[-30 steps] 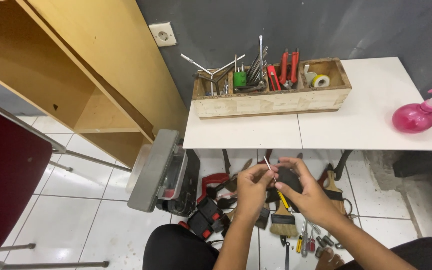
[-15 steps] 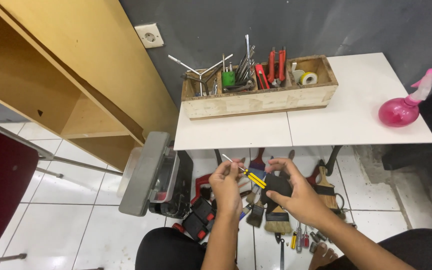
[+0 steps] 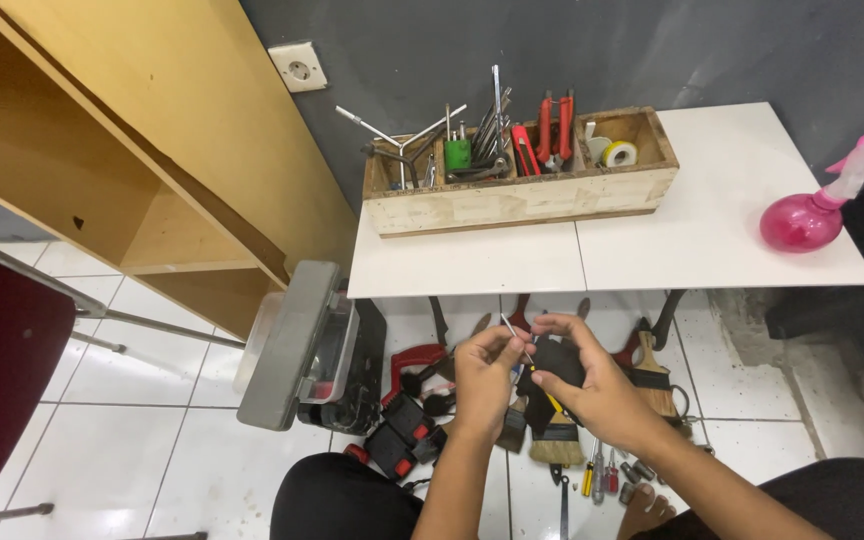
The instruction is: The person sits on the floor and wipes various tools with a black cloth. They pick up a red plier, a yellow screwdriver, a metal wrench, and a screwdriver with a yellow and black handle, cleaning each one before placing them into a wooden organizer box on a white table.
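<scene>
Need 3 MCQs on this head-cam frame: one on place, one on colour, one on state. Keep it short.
1. Where does the wooden tool box stand?
A. on the floor tiles
B. on the white table, at its back edge by the wall
C. inside the wooden shelf unit

2. What colour is the spray bottle?
A. pink
B. blue
C. green

3. How is the small screwdriver held?
A. lying loose on the floor
B. standing in the box
C. between both hands, over the tools on the floor

Answers:
1 B: the box sits on the tabletop, close to the dark wall.
2 A: body and trigger head are both pink.
3 C: the left hand pinches the metal shaft, while the right hand grips the yellow and black handle together with a black cloth.
</scene>
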